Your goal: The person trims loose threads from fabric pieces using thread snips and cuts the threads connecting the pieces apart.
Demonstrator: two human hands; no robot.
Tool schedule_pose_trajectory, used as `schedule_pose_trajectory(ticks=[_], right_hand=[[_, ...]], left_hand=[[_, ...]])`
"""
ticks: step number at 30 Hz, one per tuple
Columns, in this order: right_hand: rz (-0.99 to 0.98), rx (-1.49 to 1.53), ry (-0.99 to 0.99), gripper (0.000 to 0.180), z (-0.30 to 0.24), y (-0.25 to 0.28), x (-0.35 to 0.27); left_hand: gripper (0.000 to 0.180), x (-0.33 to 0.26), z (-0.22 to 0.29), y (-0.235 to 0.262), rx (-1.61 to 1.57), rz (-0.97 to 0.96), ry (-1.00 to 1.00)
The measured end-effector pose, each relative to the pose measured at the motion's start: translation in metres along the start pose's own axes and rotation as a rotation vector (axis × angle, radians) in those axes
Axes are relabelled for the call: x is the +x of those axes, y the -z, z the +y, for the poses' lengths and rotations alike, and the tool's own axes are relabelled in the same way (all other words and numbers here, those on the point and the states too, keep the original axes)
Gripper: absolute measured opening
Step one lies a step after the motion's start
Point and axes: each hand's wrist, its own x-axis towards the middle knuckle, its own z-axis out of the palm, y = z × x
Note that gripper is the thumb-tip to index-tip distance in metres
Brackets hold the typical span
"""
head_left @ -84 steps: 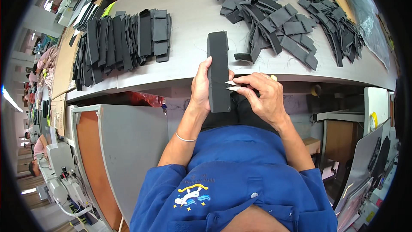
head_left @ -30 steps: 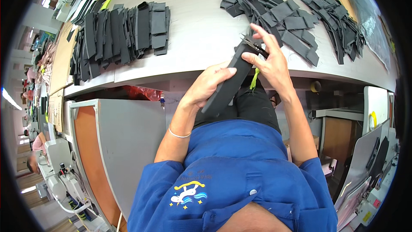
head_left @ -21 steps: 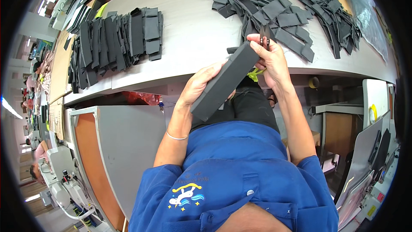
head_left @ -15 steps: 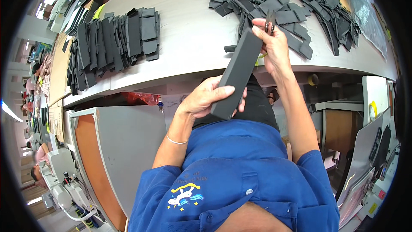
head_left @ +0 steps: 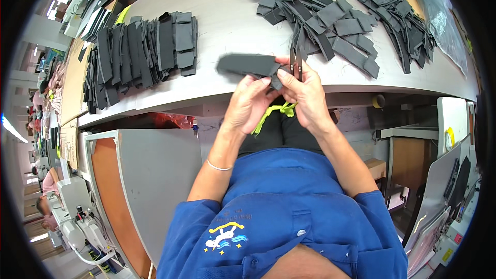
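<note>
My left hand (head_left: 244,104) pinches the near edge of a dark grey fabric piece (head_left: 250,64), which is blurred at its far left end. Fingers of my right hand (head_left: 307,95) close on the same piece at its right end. That hand also keeps hold of black thread snips (head_left: 295,62), whose blades point away from me. A yellow-green ribbon (head_left: 269,116) dangles below the two hands. Beyond them, to the right, lies a loose heap of dark grey fabric pieces (head_left: 330,15).
Neat rows of dark fabric pieces (head_left: 132,51) cover the left part of the pale table (head_left: 219,26). Another tangled pile (head_left: 395,20) and a clear plastic sheet (head_left: 439,18) lie at the right. A grey cabinet (head_left: 160,175) stands below the table on the left.
The fabric piece has swung from a slanted upright position to nearly level, pointing left. My left hand has moved up beside my right, which has come lower and to the left.
</note>
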Motion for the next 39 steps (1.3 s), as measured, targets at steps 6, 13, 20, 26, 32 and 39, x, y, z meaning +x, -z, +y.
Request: schedule_pose_trajectory(ticks=[6, 13, 20, 26, 32, 39], right_hand=[[0.024, -0.096, 0.02, 0.023, 0.004, -0.007, -0.011], [-0.058, -0.574, 0.268, 0.033, 0.002, 0.015, -0.011], [-0.077, -1.002, 0.604, 0.021, -0.026, 0.01, 0.01], [-0.056, -1.129, 0.73, 0.015, -0.033, 0.009, 0.017], [-0.02, -0.999, 0.678, 0.018, -0.034, 0.015, 0.012], [-0.271, -0.998, 0.551, 0.054, -0.034, 0.004, -0.006]], left_hand=[[0.037, 0.002, 0.006, -0.013, 0.001, 0.084, -0.202], [0.031, 0.003, 0.007, -0.003, 0.028, 0.176, -0.196], [0.025, 0.001, 0.013, -0.004, -0.041, 0.06, -0.081], [0.026, 0.002, 0.014, -0.013, -0.051, 0.008, -0.039], [0.025, 0.004, 0.011, -0.011, -0.035, 0.01, -0.064], [0.023, 0.003, 0.005, -0.019, 0.132, 0.125, -0.102]])
